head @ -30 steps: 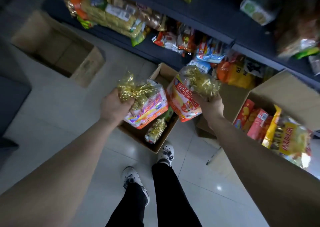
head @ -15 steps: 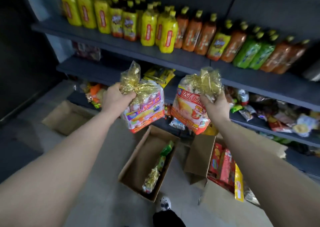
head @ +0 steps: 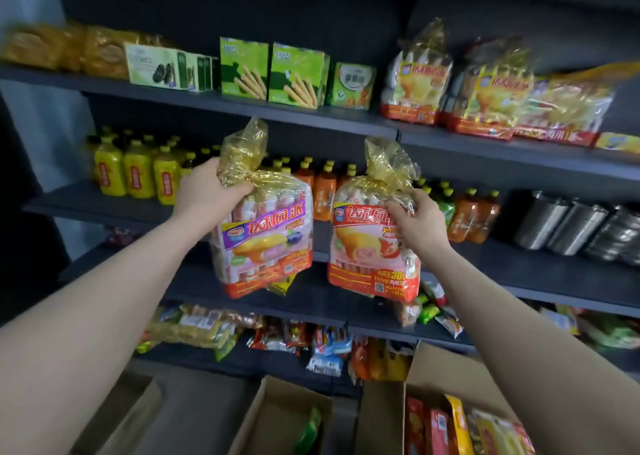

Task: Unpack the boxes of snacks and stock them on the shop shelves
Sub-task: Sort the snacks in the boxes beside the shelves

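My left hand grips the gold tied neck of a purple-labelled cake bag, which hangs in the air before the drinks shelf. My right hand pinches the gold neck of a red-labelled strawberry cake bag, held at about the same height to the right. Similar gold-topped cake bags stand on the top shelf at the upper right. Below, an open cardboard box shows a green packet, and a second box at the lower right holds red and yellow snack packs.
Green biscuit boxes fill the middle of the top shelf. Yellow and orange drink bottles line the second shelf, with metal cans at its right. Loose snack packets crowd the lower shelves. Another open box sits at the lower left.
Both hands have risen with their bags from above the floor boxes to the height of the drinks shelf. My view has tilted upward, bringing the top shelf into sight.
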### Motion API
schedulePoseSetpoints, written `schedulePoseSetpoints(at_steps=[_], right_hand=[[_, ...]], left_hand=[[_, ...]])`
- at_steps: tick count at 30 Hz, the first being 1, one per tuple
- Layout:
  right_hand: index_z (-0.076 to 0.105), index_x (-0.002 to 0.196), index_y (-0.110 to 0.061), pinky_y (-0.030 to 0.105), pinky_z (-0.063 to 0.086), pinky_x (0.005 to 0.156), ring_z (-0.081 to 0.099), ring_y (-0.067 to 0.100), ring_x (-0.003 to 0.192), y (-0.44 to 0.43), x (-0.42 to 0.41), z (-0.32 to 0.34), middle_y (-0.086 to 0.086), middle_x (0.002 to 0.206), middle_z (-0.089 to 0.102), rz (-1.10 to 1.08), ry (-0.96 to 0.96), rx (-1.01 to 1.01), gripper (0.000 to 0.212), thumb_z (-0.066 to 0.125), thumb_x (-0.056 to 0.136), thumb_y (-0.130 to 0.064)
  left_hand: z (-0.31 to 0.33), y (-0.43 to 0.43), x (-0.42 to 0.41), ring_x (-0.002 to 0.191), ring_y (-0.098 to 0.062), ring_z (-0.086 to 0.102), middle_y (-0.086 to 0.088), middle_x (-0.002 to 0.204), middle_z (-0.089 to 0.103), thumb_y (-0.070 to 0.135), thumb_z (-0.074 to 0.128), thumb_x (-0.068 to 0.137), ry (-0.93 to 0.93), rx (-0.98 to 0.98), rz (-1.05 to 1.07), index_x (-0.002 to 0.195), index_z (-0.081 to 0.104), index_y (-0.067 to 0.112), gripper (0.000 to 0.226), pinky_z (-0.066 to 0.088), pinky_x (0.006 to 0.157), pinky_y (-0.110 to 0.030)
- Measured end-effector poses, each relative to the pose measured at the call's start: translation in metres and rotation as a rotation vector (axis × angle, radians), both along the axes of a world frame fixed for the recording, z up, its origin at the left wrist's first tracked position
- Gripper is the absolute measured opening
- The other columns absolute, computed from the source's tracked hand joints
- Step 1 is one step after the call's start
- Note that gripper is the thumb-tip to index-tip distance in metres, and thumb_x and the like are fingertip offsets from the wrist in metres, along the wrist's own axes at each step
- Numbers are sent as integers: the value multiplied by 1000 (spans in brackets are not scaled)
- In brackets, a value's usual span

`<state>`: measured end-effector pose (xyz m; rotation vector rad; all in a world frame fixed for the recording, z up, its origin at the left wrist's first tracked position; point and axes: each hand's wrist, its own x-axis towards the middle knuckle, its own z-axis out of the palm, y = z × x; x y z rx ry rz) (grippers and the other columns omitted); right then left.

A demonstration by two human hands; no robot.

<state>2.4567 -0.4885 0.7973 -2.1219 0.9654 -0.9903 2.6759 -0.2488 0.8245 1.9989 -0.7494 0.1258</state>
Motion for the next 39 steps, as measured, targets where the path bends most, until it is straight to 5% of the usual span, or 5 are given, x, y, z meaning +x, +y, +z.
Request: schedulePoseSetpoints(at_steps=[18,23,28,34,39], right_hand=[[40,145,-16,48,60,82,73,19,90,-316,65,231,4,120,67,31,-407,-3,72,60,86,-52],[48,122,-20,51,57,88,70,26,97,-370,125,227,5,113,67,113,-321,26,39,60,93,-44],[35,137,-8,46,50,94,58,35,115,-408,175,211,16,130,57,40,-126,-160,58,63,95,-37],[8,157,-9,51,44,101,44,45,126,-416,182,198,27,143,35,-284,-10,-418,100,73,88,-41],[31,148,-5,47,43,95,48,43,115,-393,163,189,26,136,39,-252,-38,-580,57,52,95,-4]], left_hand=[[145,-254,62,67,-27,73,-5,71,74,39,75,80,216,-68,-162,91,57,16,31,58,72,-41],[154,-291,77,61,-24,72,-6,69,74,36,73,83,293,-49,-186,103,57,8,38,56,64,-34],[153,-314,98,64,-23,73,-6,74,75,35,73,82,322,-5,-194,118,52,3,52,53,61,-32],[156,-336,99,62,-23,72,-7,74,74,30,71,85,297,27,-232,90,53,15,24,55,58,-31],[161,-351,89,67,-24,73,-7,76,75,31,72,84,307,26,-310,91,56,13,24,57,66,-33]])
